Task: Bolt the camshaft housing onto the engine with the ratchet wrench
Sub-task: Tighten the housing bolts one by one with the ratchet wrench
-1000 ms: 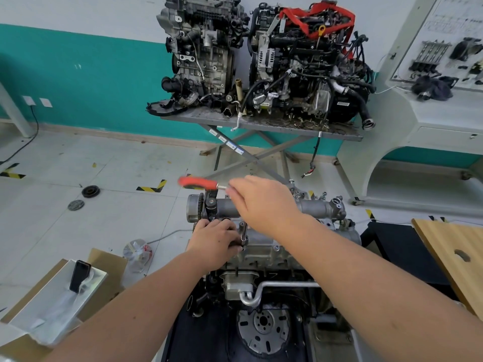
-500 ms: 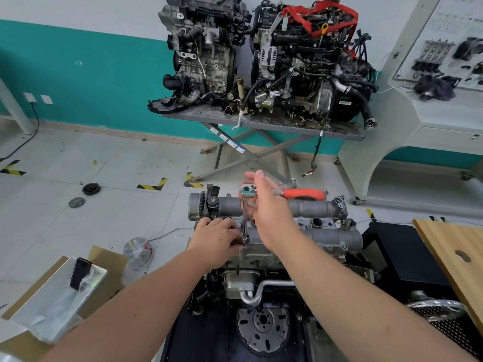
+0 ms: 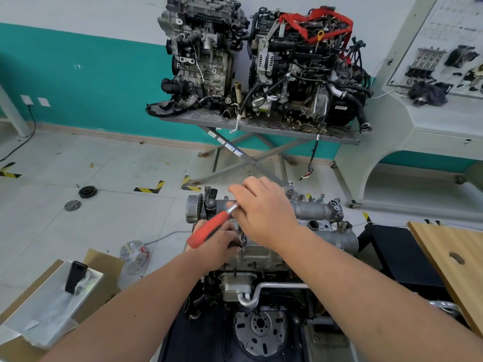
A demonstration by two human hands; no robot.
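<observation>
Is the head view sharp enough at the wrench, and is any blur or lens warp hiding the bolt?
Head view: even, soft light, no harsh glare; ratchet wrench red handle is slightly motion-smeared; right hand covers the wrench head, so the bolt is hidden; left hand is fairly sharp; wide-angle warp bends the wooden board and frame edges.

red ratchet wrench handle (image 3: 209, 229), grey camshaft housing (image 3: 316, 211)

I count three engines: one under my hands (image 3: 264, 259) and two on the grey worktop (image 3: 339, 138) against the wall, one bare (image 3: 203, 56), one red-strapped (image 3: 308, 64). One ratchet wrench (image 3: 209, 229). Two round discs on the floor (image 3: 87, 191) (image 3: 72, 205). One phone (image 3: 75, 276). Two wall sockets (image 3: 35, 101).
</observation>
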